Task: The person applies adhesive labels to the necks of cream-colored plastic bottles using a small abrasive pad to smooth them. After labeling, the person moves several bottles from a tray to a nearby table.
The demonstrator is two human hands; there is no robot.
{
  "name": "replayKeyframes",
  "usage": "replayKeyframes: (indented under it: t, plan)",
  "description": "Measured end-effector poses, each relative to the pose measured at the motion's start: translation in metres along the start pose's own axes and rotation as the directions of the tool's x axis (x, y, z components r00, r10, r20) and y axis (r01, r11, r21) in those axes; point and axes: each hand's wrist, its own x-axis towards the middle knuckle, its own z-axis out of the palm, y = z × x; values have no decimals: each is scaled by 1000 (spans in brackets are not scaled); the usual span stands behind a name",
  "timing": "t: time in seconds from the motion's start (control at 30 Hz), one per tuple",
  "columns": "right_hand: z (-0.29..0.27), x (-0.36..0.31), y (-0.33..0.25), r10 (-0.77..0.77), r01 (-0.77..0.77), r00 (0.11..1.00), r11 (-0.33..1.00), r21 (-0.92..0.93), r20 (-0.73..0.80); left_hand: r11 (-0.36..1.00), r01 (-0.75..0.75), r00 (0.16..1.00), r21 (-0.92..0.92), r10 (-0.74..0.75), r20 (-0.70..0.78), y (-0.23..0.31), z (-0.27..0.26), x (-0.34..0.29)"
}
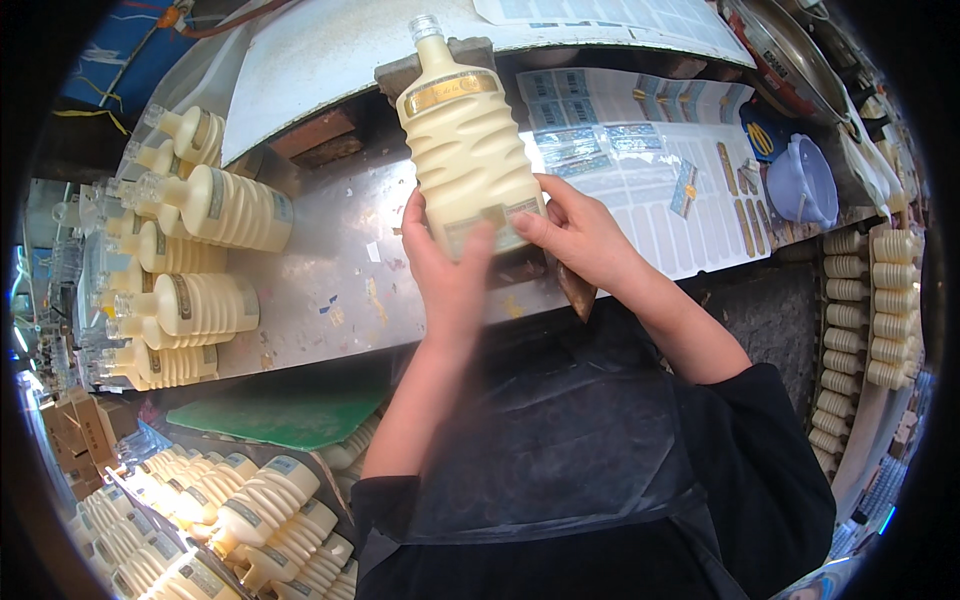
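Note:
A cream-coloured bottle (465, 150) with a wavy ribbed body, a clear neck and a gold band label lies tilted away from me, its upper part against a grey block (398, 76). My left hand (447, 265) grips its lower left side, the thumb smeared by motion over the base. On the lower right my right hand (580, 230) holds the bottle, its thumb pressed on a small label near the bottom edge. The fingers behind the bottle are hidden. Beside the right hand, sheets of stickers (640, 190) lie on the metal table (330, 290), with some strips peeled off.
Several similar bottles (225, 205) lie stacked at the table's left end. More bottles (280, 490) fill a crate at lower left, near a green board (280, 405). A lilac bucket (803, 180) stands at the right. Rows of bottles (893, 300) line the far right.

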Motion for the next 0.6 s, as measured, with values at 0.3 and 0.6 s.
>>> replayKeyframes:
  t: [0.3,0.6]
  plan:
    - [7,3,10,-93,93,995,996,12,-26,997,23,1000,-79,-23,9,-3,-2,-1]
    - [6,2,5,-75,74,997,997,-30,-33,995,32,999,-91,-31,10,3,-1,-2]
